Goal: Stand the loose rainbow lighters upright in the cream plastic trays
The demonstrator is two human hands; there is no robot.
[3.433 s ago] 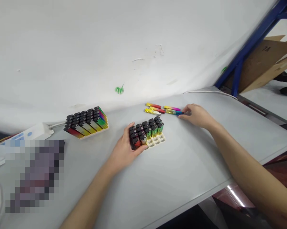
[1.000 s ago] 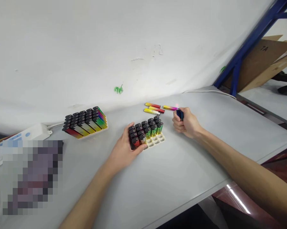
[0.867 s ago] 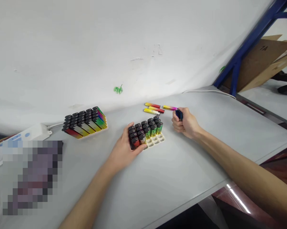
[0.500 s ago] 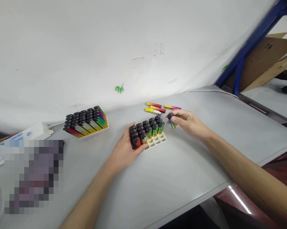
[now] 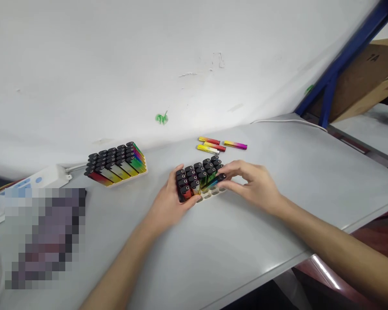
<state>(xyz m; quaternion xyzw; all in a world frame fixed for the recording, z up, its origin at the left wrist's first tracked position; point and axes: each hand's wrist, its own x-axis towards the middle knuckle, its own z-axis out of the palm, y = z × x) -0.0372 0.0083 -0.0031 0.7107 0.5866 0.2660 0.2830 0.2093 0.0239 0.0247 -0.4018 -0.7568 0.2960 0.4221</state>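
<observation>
A white holder tray [image 5: 207, 196] with round slots stands on the table, partly filled with upright black-topped lighters [image 5: 190, 174]. My left hand [image 5: 168, 200] wraps round its left end, thumb along the front and fingers behind, steadying tray and lighters. Between thumb and fingers of my right hand [image 5: 257, 185] is a blue lighter [image 5: 215, 181] with a black top. It is tilted low over bare slots at the front right, its lower end pointing left. Whether it touches the tray I cannot tell. Several loose red, yellow and purple lighters [image 5: 213, 145] lie flat behind the tray.
To the left, a second tray [image 5: 129, 181] is packed with colourful lighters. A white power strip [image 5: 42, 176] and a blurred-out dark object [image 5: 48, 237] lie at far left. The wall [image 5: 116, 64] rises behind; a white cable [image 5: 287, 122] runs along the back right.
My right hand has brought the blue lighter left and down from beside the tray to over its front slots, tipping it nearly flat. My left hand stays on the tray.
</observation>
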